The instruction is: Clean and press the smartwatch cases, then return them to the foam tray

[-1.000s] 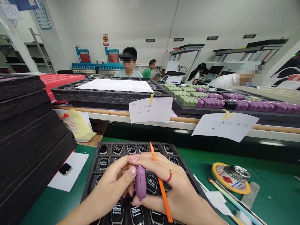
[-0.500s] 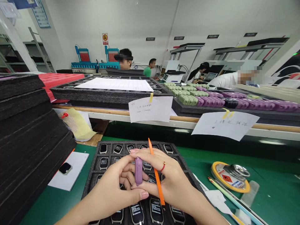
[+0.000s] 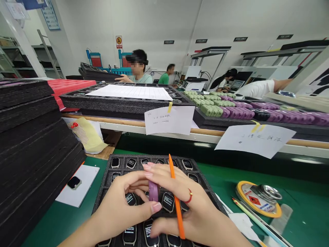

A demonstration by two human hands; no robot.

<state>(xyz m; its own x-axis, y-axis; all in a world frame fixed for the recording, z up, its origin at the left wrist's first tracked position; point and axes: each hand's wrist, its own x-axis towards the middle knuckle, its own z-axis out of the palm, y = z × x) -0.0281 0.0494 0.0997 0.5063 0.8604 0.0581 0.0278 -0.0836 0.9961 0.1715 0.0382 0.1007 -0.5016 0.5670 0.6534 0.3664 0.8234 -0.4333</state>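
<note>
A small purple case (image 3: 153,192) stands on edge between my hands. My left hand (image 3: 128,199) grips it, with the thumb near its lower end and the fingers curled behind. Over its top lie the fingertips of my right hand (image 3: 190,202), whose thumb is apart from the case, lower down. An orange pointed stick (image 3: 176,199) is held in my right hand, sticking out between the fingers. Beneath both hands is a black foam tray (image 3: 104,187) holding several watch bodies with lit screens, such as one watch (image 3: 168,201).
Another watch (image 3: 74,183) rests on a white pad at left, beside stacked black foam trays (image 3: 38,151). At right are a yellow-rimmed round tin (image 3: 257,199), pens and a white brush. Green and purple cases (image 3: 239,113) fill the shelf tray. Several people work behind.
My right thumb has come away from the purple case and moved down. The case is tilted slightly and more covered by fingers. A person behind now holds a stack of dark trays.
</note>
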